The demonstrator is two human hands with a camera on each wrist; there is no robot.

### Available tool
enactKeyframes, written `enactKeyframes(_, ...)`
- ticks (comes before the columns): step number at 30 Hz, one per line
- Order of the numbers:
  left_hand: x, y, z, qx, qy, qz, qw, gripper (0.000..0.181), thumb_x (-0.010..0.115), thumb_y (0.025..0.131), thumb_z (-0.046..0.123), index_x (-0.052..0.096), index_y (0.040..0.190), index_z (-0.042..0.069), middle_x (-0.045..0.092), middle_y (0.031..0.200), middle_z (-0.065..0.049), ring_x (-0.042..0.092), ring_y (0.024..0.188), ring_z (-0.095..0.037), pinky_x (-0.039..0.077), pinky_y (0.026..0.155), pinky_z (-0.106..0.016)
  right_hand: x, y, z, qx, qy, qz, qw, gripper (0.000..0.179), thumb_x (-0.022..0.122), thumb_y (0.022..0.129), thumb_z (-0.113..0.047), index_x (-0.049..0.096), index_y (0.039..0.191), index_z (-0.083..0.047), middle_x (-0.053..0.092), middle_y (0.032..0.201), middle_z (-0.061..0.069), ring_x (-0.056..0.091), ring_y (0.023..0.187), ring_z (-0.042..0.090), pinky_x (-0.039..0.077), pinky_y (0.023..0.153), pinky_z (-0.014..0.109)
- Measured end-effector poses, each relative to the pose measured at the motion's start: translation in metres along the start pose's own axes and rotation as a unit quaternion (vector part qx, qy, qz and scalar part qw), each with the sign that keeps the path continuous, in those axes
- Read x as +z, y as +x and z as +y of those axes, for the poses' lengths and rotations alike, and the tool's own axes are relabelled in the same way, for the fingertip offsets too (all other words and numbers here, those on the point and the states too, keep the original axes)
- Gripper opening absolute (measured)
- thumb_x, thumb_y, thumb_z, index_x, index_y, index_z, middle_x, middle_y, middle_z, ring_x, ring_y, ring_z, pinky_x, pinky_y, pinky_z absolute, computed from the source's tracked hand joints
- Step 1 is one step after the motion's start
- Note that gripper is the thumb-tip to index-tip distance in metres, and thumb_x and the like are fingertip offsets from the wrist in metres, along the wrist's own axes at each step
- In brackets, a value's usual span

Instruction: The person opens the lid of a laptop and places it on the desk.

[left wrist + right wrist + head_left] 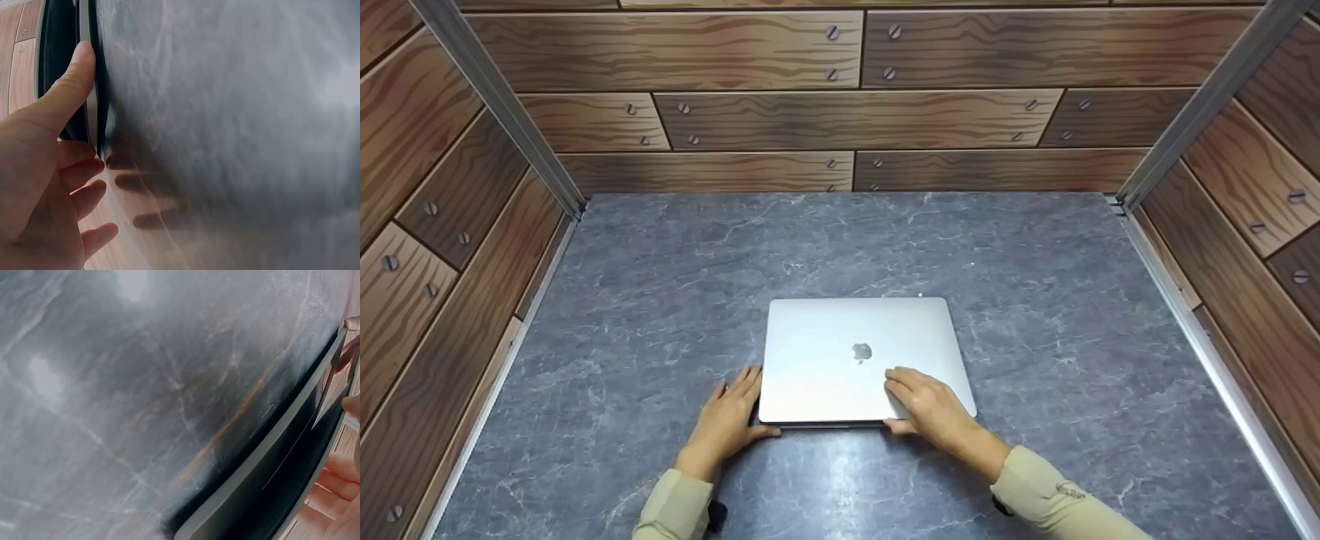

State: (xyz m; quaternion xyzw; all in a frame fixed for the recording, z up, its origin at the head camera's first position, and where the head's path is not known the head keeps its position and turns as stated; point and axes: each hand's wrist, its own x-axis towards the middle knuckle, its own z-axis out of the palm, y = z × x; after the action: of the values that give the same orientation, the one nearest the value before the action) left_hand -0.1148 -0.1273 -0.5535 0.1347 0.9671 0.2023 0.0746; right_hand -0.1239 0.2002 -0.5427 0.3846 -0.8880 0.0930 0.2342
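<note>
A silver laptop point(817, 360) lies flat on the table, its lid point(308, 495) lifted a little off the base point(264, 444) along the front edge, with a dark gap between. My right hand point(934, 409) pinches the lid's front edge right of centre, thumb underneath and fingers bent over the top. At the front left corner is my left hand point(725, 420). Its thumb point(79, 73) touches the base's front edge, while its other fingers point(90, 197) extend loosely along the laptop's left side.
The dark grey marbled table point(660, 285) extends around the laptop. Wood-patterned walls point(750, 120) stand behind it and at both sides, with metal posts point(510, 112) in the back corners and a metal rail point(1222, 375) along the right edge.
</note>
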Motion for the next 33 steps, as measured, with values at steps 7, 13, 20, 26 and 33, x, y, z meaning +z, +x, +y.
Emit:
enactKeyframes(7,-0.001,0.002,0.001,0.004,-0.001,0.001,1.0,0.097,0.079,0.071,0.043,0.036,0.148,0.003,0.037,0.154,-0.018,0.033,0.146,-0.035,0.029,0.117,-0.062,0.001,-0.002,0.001,-0.026,-0.003,0.044,0.9987,0.047,0.086,0.058,-0.031,0.071,0.093,-0.003,0.073,0.099,0.01,0.07,0.092,0.023,0.061,0.079,0.03)
enactKeyframes(13,-0.003,0.002,0.002,0.019,-0.007,0.002,0.9998,0.096,0.08,0.07,0.04,0.038,0.146,-0.001,0.039,0.152,-0.023,0.034,0.145,-0.038,0.031,0.117,-0.058,-0.002,0.0,0.002,-0.043,0.017,0.074,0.9962,0.04,0.087,0.06,-0.025,0.072,0.09,-0.002,0.073,0.096,0.011,0.071,0.088,0.022,0.061,0.077,0.029)
enactKeyframes(20,-0.003,0.002,0.003,0.028,-0.004,0.007,0.9996,0.097,0.082,0.068,0.04,0.04,0.144,-0.003,0.04,0.15,-0.024,0.035,0.144,-0.038,0.034,0.117,-0.054,-0.003,-0.003,0.0,-0.06,0.019,0.103,0.9926,0.033,0.085,0.063,-0.02,0.071,0.089,-0.003,0.074,0.094,0.01,0.071,0.086,0.022,0.061,0.076,0.029)
enactKeyframes(26,-0.004,0.002,0.003,0.03,-0.006,0.002,0.9995,0.098,0.081,0.067,0.041,0.039,0.145,-0.001,0.04,0.151,-0.024,0.035,0.144,-0.038,0.035,0.116,-0.054,-0.006,-0.003,0.0,-0.068,0.018,0.121,0.9902,0.028,0.081,0.068,-0.019,0.072,0.09,-0.004,0.074,0.095,0.009,0.072,0.087,0.022,0.061,0.077,0.029)
enactKeyframes(33,-0.005,0.004,0.002,0.044,-0.005,0.016,0.9989,0.097,0.082,0.065,0.039,0.041,0.144,-0.001,0.043,0.149,-0.025,0.037,0.143,-0.04,0.037,0.114,-0.056,-0.01,0.002,-0.002,-0.074,0.028,0.148,0.9858,0.017,0.075,0.078,-0.015,0.072,0.089,-0.003,0.075,0.092,0.009,0.072,0.085,0.022,0.062,0.077,0.028)
